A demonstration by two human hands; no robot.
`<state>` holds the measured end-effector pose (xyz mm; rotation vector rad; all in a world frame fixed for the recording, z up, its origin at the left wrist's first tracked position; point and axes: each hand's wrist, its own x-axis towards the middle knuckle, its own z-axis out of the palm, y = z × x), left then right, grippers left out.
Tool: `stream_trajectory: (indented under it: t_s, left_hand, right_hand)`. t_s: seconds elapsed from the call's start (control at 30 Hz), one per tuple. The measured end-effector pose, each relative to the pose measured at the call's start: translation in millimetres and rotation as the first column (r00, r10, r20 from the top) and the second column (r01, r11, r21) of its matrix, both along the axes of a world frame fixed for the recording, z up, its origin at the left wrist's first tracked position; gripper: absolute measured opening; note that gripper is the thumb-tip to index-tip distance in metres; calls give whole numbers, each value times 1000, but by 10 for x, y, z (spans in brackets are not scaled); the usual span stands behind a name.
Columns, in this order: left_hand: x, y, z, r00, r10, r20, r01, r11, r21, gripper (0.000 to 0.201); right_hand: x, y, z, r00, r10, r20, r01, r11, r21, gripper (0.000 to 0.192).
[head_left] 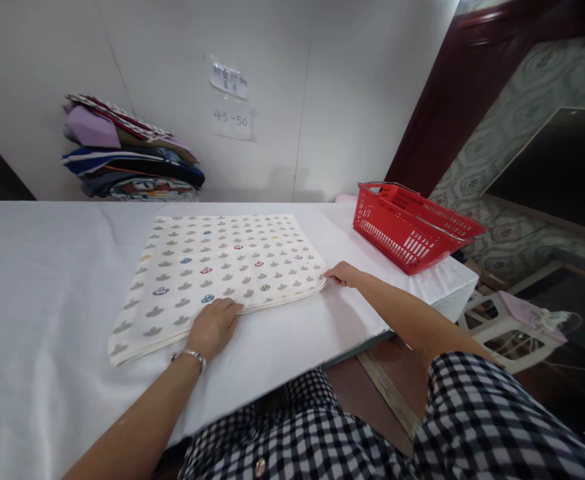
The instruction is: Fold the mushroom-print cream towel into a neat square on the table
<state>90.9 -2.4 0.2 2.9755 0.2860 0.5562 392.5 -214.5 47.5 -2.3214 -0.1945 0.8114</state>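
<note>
Head view: two paper notes are seen taped to the white wall; the lower note [233,123] reads "45–50", while the handwriting on the upper note [228,80] cannot be made out. Below, a folded cloth [222,267], cream with rows of small grey and coloured cloud-like shapes, is laid flat on the white-covered table [42,293], its long axis running left to right, slightly skewed, with the near edge angled down toward the left. The left hand [214,327] is pressed palm-down on the near edge of the cloth, fingers spread flat, nothing gripped. The right hand [343,273] is set at the cloth's right near corner, fingers drawn close at the hem; whether the edge is pinched cannot be told. A red plastic basket [412,227] is parked at the table's right end, tilted, no contents visible inside. A stack of folded fabrics [130,153] is piled against the wall at the far left.
</note>
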Motion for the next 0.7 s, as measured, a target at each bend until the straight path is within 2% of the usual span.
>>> stream_trajectory:
  t_s: [0.2, 0.47, 0.7]
  left_hand:
    - [0, -4, 8, 1000, 6, 16, -6, 1000, -20, 27]
    - [5, -5, 15, 1000, 5, -8, -5, 1000, -8, 27]
    - [5, -1, 8, 1000, 12, -20, -13, 1000, -19, 27]
  right_hand:
    - [31, 164, 89, 1000, 15, 9, -16, 991, 132, 34]
    - [-15, 8, -69, 1000, -21, -15, 22, 1000, 4, 32]
    - [48, -49, -127, 999, 36, -29, -38, 997, -70, 32]
